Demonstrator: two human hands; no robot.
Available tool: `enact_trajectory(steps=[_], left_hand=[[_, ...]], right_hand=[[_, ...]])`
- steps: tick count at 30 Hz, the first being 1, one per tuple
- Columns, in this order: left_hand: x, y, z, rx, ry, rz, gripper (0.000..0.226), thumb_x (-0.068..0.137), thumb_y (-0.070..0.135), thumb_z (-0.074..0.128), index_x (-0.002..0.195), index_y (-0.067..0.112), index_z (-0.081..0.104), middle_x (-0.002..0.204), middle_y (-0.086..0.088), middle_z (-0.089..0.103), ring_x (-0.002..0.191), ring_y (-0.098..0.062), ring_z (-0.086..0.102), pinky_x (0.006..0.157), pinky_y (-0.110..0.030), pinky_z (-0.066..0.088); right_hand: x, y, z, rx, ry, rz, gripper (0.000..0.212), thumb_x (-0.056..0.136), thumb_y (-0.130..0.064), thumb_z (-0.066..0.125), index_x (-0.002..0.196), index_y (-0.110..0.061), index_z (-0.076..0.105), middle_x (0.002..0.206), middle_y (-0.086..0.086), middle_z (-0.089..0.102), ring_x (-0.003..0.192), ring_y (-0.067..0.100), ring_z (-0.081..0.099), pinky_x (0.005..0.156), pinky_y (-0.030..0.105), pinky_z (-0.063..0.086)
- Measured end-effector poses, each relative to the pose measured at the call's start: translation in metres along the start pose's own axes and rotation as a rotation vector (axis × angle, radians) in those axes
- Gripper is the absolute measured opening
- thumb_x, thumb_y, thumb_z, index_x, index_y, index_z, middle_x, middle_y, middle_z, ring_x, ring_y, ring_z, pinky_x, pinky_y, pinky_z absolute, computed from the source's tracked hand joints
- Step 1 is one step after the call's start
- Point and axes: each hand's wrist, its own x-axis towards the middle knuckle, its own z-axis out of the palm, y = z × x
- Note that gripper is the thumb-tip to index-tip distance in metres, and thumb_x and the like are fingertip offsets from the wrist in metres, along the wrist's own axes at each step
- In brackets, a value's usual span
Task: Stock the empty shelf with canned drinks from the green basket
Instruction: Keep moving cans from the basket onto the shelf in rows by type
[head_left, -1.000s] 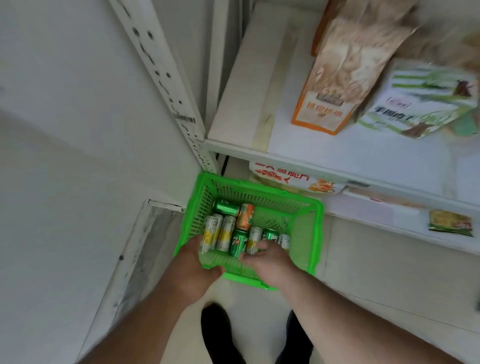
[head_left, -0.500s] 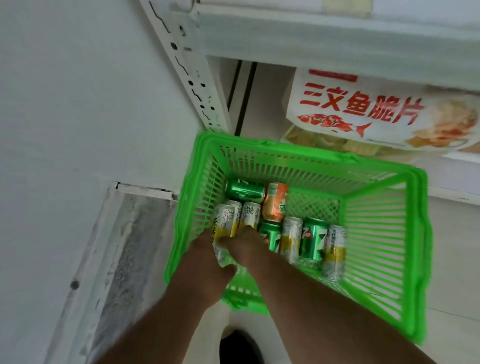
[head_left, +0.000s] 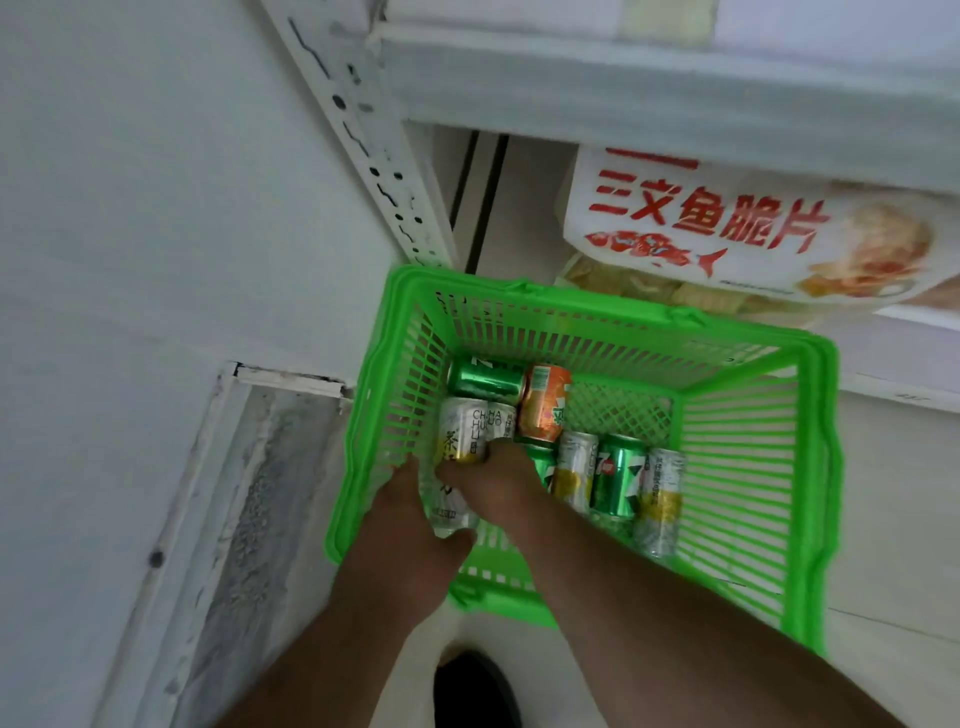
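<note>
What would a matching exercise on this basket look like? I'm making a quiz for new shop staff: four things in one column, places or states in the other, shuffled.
Things:
1. orange can
2. white-and-yellow can
3. snack bag
4. green basket

Places or states:
A. on the low shelf beyond the basket
B. on the floor, holding the cans
C. by the far wall of the basket, beside a green can lying on its side
D. at the basket's left side, under both hands

Pairs: 1-C, 2-D, 3-A, 4-B
</note>
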Motion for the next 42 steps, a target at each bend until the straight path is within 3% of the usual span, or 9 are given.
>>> enact_trajectory(steps=[4, 8, 14, 18, 24, 29, 33, 36, 42], left_hand=[[-0.068, 0.069, -0.03, -0.049, -0.01, 0.034, 0.091, 0.078, 0.032, 0.081, 0.152, 0.02, 0.031, 0.135, 0.012, 0.042, 0.134, -0.015, 0.044, 0.099, -0.015, 0.029], [-0.145, 0.135, -0.061, -0.103, 0.007, 0.07, 0.1, 0.076, 0.041, 0.081, 0.155, 0.019, 0.025, 0.155, 0.0, 0.038, 0.141, -0.015, 0.037, 0.112, -0.024, 0.029], [-0.256, 0.219, -0.111, -0.125, 0.01, 0.176, 0.103, 0.073, 0.045, 0.08, 0.155, 0.025, 0.022, 0.145, 0.01, 0.041, 0.136, -0.012, 0.042, 0.1, -0.017, 0.035], [-0.331, 0.271, -0.161, -0.088, 0.023, 0.251, 0.117, 0.056, 0.055, 0.084, 0.154, 0.032, 0.024, 0.149, 0.003, 0.046, 0.128, -0.01, 0.053, 0.1, -0.019, 0.041], [-0.429, 0.321, -0.22, -0.064, -0.045, 0.456, 0.133, 0.032, 0.077, 0.077, 0.148, 0.027, 0.034, 0.14, 0.008, 0.052, 0.117, -0.003, 0.052, 0.105, -0.021, 0.038], [-0.491, 0.373, -0.247, -0.04, -0.049, 0.622, 0.123, 0.054, 0.066, 0.077, 0.156, 0.032, 0.018, 0.153, 0.008, 0.037, 0.137, -0.009, 0.041, 0.111, -0.024, 0.037], [-0.522, 0.42, -0.251, -0.056, 0.012, 0.721, 0.112, 0.062, 0.06, 0.081, 0.153, 0.039, 0.019, 0.149, 0.015, 0.04, 0.131, -0.001, 0.044, 0.106, -0.019, 0.038], [-0.534, 0.452, -0.254, -0.112, 0.017, 0.772, 0.105, 0.068, 0.056, 0.082, 0.152, 0.039, 0.02, 0.144, 0.018, 0.04, 0.131, 0.001, 0.041, 0.104, -0.022, 0.04], [-0.559, 0.536, -0.21, -0.152, 0.049, 0.8, 0.102, 0.072, 0.049, 0.082, 0.153, 0.036, 0.021, 0.147, 0.018, 0.038, 0.133, 0.0, 0.04, 0.108, -0.031, 0.041]], right_hand=[[-0.093, -0.024, -0.074, 0.009, 0.011, -0.068, 0.022, 0.07, -0.032, 0.084, 0.081, -0.016, 0.074, 0.068, -0.008, 0.074, 0.063, 0.006, 0.07, 0.058, 0.025, 0.057], [-0.194, -0.055, -0.136, 0.041, 0.055, -0.097, 0.048, 0.049, -0.044, 0.081, 0.085, -0.013, 0.075, 0.081, 0.006, 0.079, 0.079, 0.025, 0.077, 0.073, 0.047, 0.061], [-0.349, -0.106, -0.202, 0.061, 0.133, -0.198, 0.042, 0.055, -0.042, 0.078, 0.087, -0.017, 0.068, 0.069, -0.008, 0.069, 0.058, 0.005, 0.06, 0.059, 0.027, 0.047], [-0.456, -0.138, -0.237, 0.109, 0.231, -0.269, 0.049, 0.047, -0.047, 0.075, 0.089, -0.024, 0.068, 0.082, -0.006, 0.075, 0.067, 0.004, 0.066, 0.064, 0.029, 0.055], [-0.613, -0.167, -0.289, 0.138, 0.338, -0.436, 0.041, 0.058, -0.037, 0.08, 0.095, -0.026, 0.068, 0.089, -0.009, 0.077, 0.078, 0.004, 0.072, 0.074, 0.025, 0.058], [-0.696, -0.171, -0.329, 0.186, 0.441, -0.526, 0.038, 0.062, -0.032, 0.079, 0.098, -0.026, 0.068, 0.092, -0.006, 0.076, 0.085, 0.006, 0.072, 0.076, 0.026, 0.058], [-0.735, -0.169, -0.379, 0.264, 0.485, -0.594, 0.03, 0.073, -0.017, 0.079, 0.101, -0.023, 0.068, 0.093, -0.002, 0.076, 0.087, 0.01, 0.072, 0.073, 0.02, 0.055], [-0.749, -0.176, -0.414, 0.355, 0.465, -0.648, 0.035, 0.07, -0.021, 0.08, 0.104, -0.022, 0.069, 0.096, 0.002, 0.077, 0.093, 0.018, 0.075, 0.083, 0.037, 0.06], [-0.77, -0.168, -0.503, 0.498, 0.428, -0.705, 0.037, 0.064, -0.026, 0.067, 0.1, -0.017, 0.066, 0.076, -0.007, 0.066, 0.071, 0.007, 0.064, 0.069, 0.027, 0.048]])
